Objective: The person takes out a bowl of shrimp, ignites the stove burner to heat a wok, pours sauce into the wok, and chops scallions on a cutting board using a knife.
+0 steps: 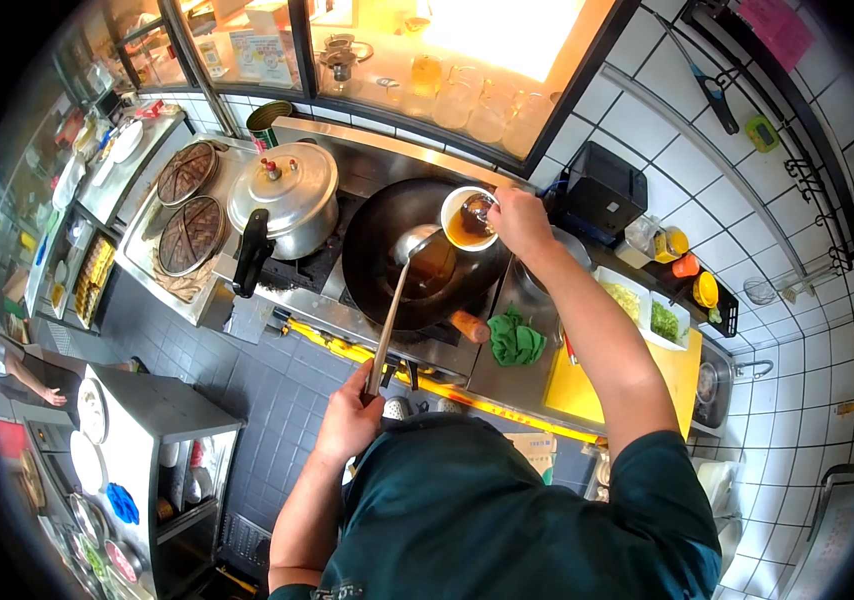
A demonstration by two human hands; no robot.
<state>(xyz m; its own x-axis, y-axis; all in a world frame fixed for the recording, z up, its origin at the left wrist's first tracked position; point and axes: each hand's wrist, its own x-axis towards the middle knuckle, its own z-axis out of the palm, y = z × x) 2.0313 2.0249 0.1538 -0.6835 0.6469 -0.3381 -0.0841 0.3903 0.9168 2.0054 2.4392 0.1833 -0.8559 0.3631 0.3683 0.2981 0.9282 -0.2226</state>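
My left hand (pixel 350 414) is closed around the long handle of a ladle (pixel 393 312), whose bowl rests inside the dark wok (pixel 372 285). Brown liquid (pixel 434 268) pools in the wok's bottom. Over the wok's right side, my right hand (pixel 524 224) grips a white cup (pixel 451 208) by its rim. The cup is tilted and has brown liquid in it. Something shiny shows inside near my fingers, but I cannot make out what it is. The wok's wooden handle (pixel 469 325) points toward my body.
Left of the wok stands a lidded pressure cooker (pixel 292 205), its black handle toward me. A green cloth (pixel 518 338) lies on the counter beside a yellow cutting board (pixel 572 385). White containers (pixel 669 320) hold chopped food. A yellow rail (pixel 332 345) crosses the stove front.
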